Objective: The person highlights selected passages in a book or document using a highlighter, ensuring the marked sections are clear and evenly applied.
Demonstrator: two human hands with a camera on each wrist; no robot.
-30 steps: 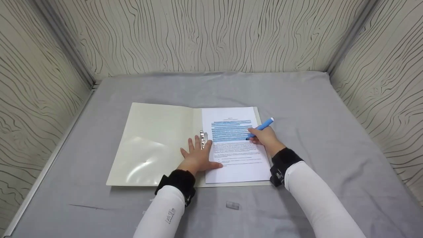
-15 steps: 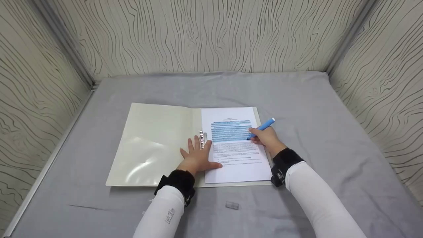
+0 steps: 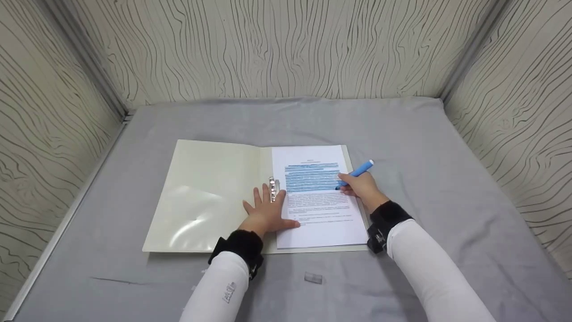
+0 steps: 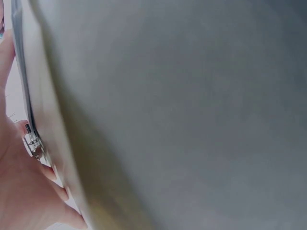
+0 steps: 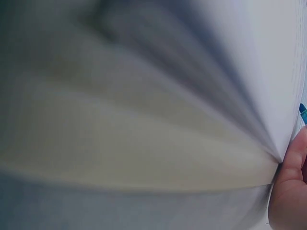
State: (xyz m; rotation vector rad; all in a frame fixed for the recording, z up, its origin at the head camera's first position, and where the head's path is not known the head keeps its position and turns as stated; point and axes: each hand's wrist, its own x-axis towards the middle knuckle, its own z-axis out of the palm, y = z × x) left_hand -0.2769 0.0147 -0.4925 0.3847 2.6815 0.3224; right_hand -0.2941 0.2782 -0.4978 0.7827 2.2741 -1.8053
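Observation:
A blue marker (image 3: 361, 168) slants across my right hand (image 3: 362, 185), which pinches it near the tip. Its dark tip is at the right end of the lowest blue-coloured line on the printed page (image 3: 319, 235); whether it touches the paper I cannot tell. In the right wrist view the marker tip (image 5: 302, 109) shows just beyond the fingers. My left hand (image 3: 266, 214) lies with spread fingers over the folder's spine, its thumb on the page's left margin. Beside its fingertips is the metal ring clip (image 3: 272, 184). The cream folder (image 3: 205, 179) lies spread flat beneath both hands.
Below the folder, a small clear grey piece (image 3: 313, 277) rests on the grey cloth (image 3: 286, 120). Wood-grain patterned panels (image 3: 277, 49) stand at the back and both sides. A thick paper stack (image 5: 216, 81) blurs across the right wrist view.
My right hand and the marker have shifted slightly to the right along the end of the coloured line. The left hand holds its place on the folder.

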